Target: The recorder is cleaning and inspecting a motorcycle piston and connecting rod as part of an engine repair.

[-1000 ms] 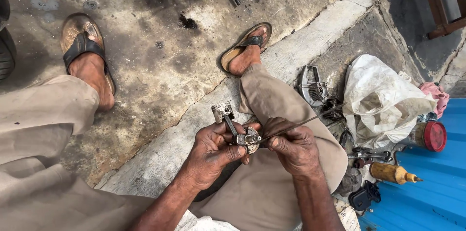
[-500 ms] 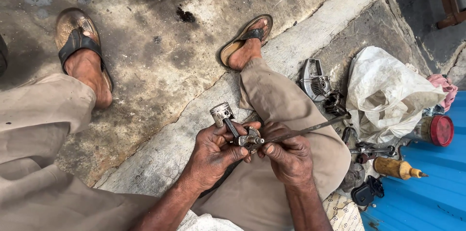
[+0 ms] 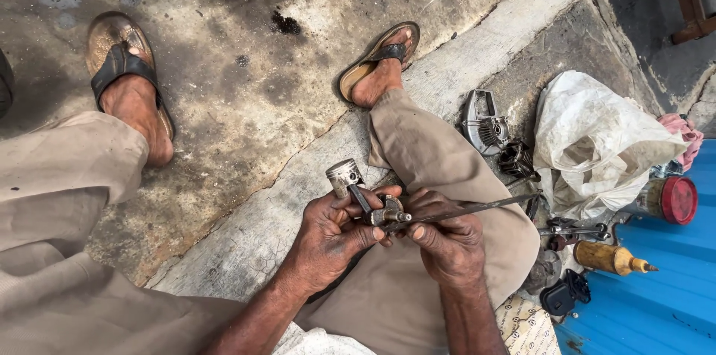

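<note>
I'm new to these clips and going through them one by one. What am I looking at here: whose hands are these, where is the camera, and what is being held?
The camera sits on a person's head and looks down, so you see their own arms, knees and sandalled feet. They sit low over stained concrete ground.

The left hand holds a small piston on its connecting rod; the grip closes around the rod's lower end. The right hand holds a thin metal tool, its tip at that same lower end.

To the person's right lie an engine cover, a crumpled white bag, a red-lidded jar, a yellow oil bottle and a blue metal sheet. More dark parts lie at the top edge, too cut off to name.
</note>
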